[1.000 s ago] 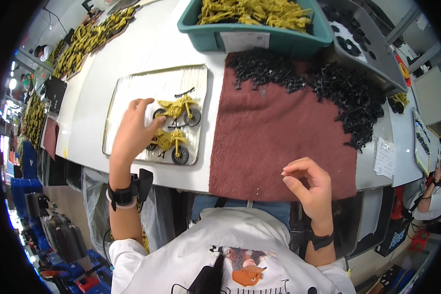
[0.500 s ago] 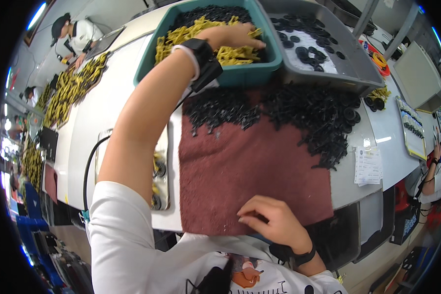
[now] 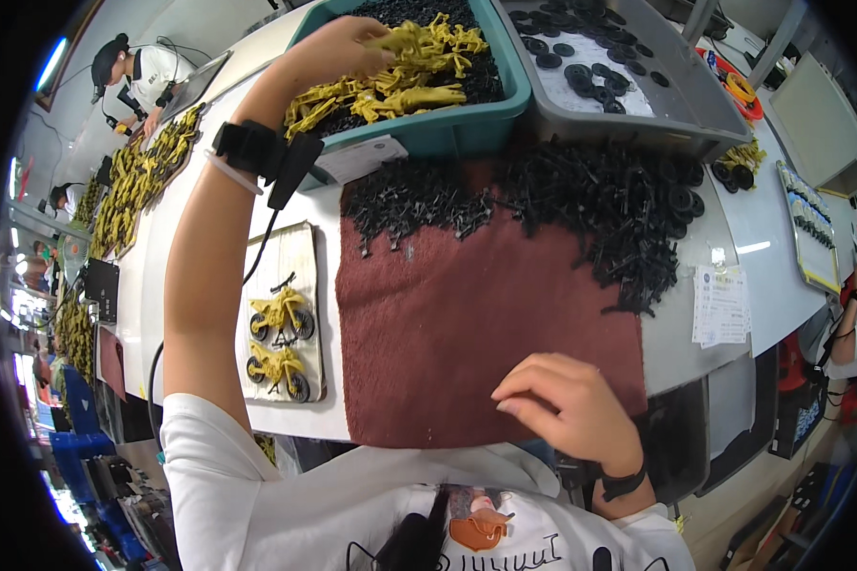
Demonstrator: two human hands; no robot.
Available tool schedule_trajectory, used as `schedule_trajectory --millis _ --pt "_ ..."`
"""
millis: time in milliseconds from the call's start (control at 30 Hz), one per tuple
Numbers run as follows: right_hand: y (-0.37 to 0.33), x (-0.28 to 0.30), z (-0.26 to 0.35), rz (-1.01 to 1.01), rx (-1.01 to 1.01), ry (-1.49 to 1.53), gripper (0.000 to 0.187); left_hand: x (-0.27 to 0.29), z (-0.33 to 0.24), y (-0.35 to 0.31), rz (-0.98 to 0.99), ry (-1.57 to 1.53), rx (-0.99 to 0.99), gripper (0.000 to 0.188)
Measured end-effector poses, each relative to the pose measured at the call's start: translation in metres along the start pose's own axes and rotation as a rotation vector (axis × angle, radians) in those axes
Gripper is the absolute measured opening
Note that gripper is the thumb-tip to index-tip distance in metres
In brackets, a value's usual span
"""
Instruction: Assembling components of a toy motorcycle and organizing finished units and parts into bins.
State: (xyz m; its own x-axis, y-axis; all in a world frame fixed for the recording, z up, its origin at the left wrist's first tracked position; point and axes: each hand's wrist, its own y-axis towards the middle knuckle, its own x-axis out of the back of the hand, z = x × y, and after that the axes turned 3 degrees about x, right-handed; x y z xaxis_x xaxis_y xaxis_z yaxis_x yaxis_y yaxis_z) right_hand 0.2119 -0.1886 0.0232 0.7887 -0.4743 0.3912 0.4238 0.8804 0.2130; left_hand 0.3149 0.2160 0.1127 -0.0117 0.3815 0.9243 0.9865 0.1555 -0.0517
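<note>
My left hand [image 3: 338,52] is over the teal bin [image 3: 448,133], its fingers closed on a yellow plastic toy-motorcycle body [image 3: 398,42] that is partly blurred. More yellow motorcycle bodies [image 3: 390,100] lie beneath it on a layer of small black parts. My right hand [image 3: 581,409] hovers above the near right of the maroon cloth [image 3: 467,333], fingers loosely bent, thumb apart, nothing visible in them. Two yellow toy motorcycles [image 3: 278,314] with black wheels lie on a pale tray [image 3: 300,257] left of the cloth.
Small black parts [image 3: 419,205] and a larger black heap [image 3: 600,209] cover the cloth's far edge. The grey bin [image 3: 638,133] holds black wheels [image 3: 581,81]. Paper slips [image 3: 721,305] lie at right. Co-workers sit far left and right; a cable hangs beside my left arm.
My left hand has moved left across the teal bin, lifting a yellow body. The tray with the motorcycles has come into fuller view. My right hand has shifted slightly right.
</note>
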Motion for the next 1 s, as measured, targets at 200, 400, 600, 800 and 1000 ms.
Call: schedule_trajectory --millis 200,400,600,800,1000 --pt "-0.008 0.005 0.014 -0.281 -0.015 0.019 0.006 0.015 -0.005 -0.072 -0.254 -0.431 -0.107 0.039" --pt "0.005 -0.023 0.036 -0.661 0.089 0.421 0.030 -0.041 -0.090 -0.181 -0.121 -0.654 -0.113 0.039" --pt "-0.009 -0.041 0.036 -0.506 0.379 0.038 0.043 -0.135 -0.145 -0.276 -0.087 -0.795 -0.263 0.023" --pt "-0.031 -0.074 0.036 -0.494 0.352 0.313 0.050 -0.182 -0.142 -0.301 0.116 -1.317 0.000 0.079" --pt "-0.024 -0.069 0.034 -0.289 0.347 -0.198 0.036 -0.192 -0.135 -0.304 0.257 -1.404 0.164 0.061"
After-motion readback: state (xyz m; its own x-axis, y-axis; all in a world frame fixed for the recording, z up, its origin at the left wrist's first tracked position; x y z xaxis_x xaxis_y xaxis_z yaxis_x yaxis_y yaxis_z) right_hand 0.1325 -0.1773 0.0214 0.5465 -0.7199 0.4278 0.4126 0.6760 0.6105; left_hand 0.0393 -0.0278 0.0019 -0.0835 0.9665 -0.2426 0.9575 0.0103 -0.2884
